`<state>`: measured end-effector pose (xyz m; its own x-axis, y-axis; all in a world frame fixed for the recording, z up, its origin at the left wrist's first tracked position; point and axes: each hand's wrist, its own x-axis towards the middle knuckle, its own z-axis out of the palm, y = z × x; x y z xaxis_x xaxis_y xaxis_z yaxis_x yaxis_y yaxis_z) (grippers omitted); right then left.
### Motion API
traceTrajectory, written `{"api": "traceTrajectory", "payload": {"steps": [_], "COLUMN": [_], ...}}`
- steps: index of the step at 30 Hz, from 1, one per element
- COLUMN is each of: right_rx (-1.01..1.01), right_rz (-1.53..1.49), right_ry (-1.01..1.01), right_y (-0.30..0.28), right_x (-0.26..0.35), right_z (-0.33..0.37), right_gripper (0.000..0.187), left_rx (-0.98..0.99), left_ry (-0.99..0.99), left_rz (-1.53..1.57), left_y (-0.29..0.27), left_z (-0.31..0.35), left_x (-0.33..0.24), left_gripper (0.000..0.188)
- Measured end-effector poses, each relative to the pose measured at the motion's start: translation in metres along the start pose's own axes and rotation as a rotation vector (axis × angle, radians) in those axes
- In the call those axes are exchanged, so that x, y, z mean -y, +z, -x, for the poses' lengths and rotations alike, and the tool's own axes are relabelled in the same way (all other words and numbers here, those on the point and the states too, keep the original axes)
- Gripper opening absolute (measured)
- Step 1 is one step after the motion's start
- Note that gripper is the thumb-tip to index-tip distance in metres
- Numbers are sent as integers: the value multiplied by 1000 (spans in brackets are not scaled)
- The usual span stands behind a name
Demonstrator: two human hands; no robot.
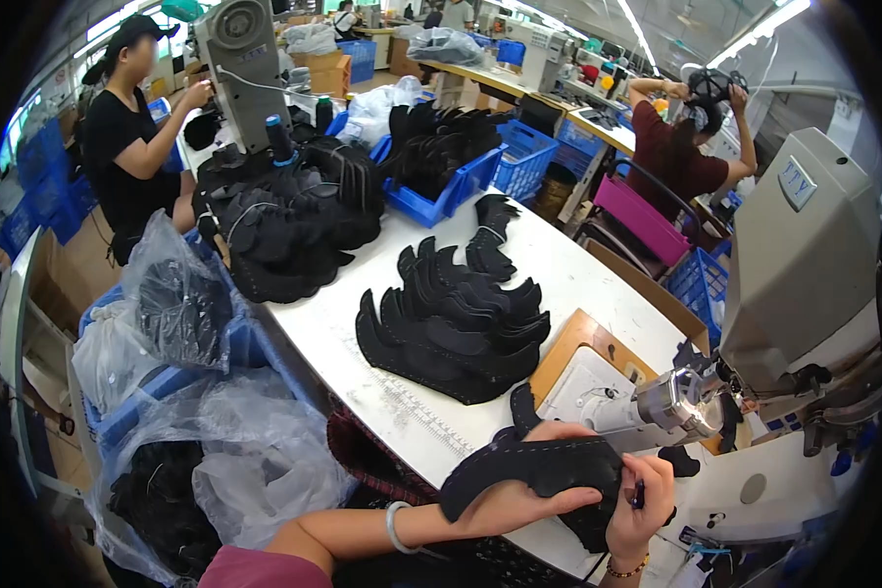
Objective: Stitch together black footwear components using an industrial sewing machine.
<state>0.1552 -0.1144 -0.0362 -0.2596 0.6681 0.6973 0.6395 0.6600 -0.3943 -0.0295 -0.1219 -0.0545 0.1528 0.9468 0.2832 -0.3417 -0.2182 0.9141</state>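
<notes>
In front of me, near the sewing machine's arm, a curved black shoe-upper piece (534,464) with a line of stitching is in both my hands. My left hand (529,505) supports it from beneath, thumb along its lower edge, most fingers hidden behind. At its right end, my right hand (639,510) pinches it with bent fingers; a small dark object shows by those fingers, too unclear to name. The metal sewing head (678,404) is just beyond my hands. A fanned stack of similar black pieces (456,328) lies on the white table (328,318).
A large heap of black pieces (289,216) covers the far left of the table. Beside it stands a blue crate (448,196) of more pieces. Plastic bags (255,490) fill blue bins at my left. Two co-workers sit at far left and far right; a grey machine body (804,255) rises at right.
</notes>
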Motion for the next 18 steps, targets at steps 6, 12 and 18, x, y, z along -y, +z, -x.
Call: {"api": "traceTrajectory", "payload": {"steps": [6,12,18], "right_rx": [289,450,362], "right_rz": [-391,-899,-851], "right_ry": [589,1041,793], "right_y": [-10,-10,-12], "right_x": [12,2,-5], "right_z": [-11,-15,-7], "right_gripper": [12,16,22], "left_rx": [106,223,14], "left_ry": [97,11,-291], "left_rz": [-117,-66,30], "left_y": [-13,-20,-11], "left_z": [-11,-20,-20], "left_x": [8,-6,13], "left_gripper": [92,85,26]}}
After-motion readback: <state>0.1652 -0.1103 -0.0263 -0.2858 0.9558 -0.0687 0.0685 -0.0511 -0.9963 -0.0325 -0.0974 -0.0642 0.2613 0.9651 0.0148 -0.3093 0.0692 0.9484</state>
